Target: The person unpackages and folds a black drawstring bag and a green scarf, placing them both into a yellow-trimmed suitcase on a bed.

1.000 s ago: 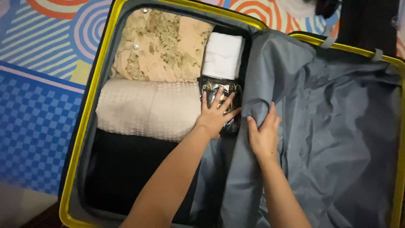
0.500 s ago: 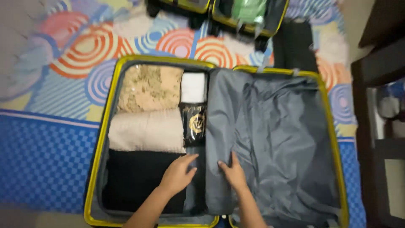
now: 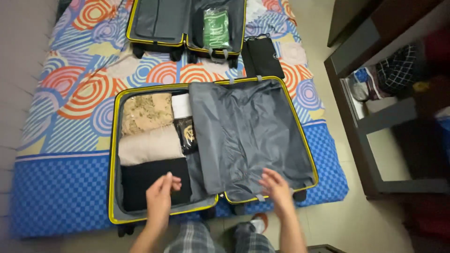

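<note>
A yellow-rimmed suitcase point(image 3: 112, 154) lies open on the bed. Its left half holds a patterned beige garment point(image 3: 145, 112), a folded cream garment point(image 3: 149, 146), a black garment point(image 3: 140, 180), a white folded item point(image 3: 181, 106) and a small dark pouch with a gold print point(image 3: 187, 134). A grey fabric divider point(image 3: 246, 131) covers the right half. My left hand point(image 3: 160, 199) hovers over the black garment, fingers loosely curled, holding nothing. Near the near edge of the grey divider, my right hand point(image 3: 276, 187) has its fingers spread and is empty.
A second open suitcase point(image 3: 157, 21) with a green packet point(image 3: 216, 28) lies at the bed's far end, beside a black pouch point(image 3: 262, 57). The bed has a colourful swirl sheet point(image 3: 75, 93). A dark wooden table point(image 3: 365, 122) stands to the right.
The view has pulled back and up, so the whole bed shows. Both hands have drawn back toward me, off the pouch and divider, to the suitcase's near edge.
</note>
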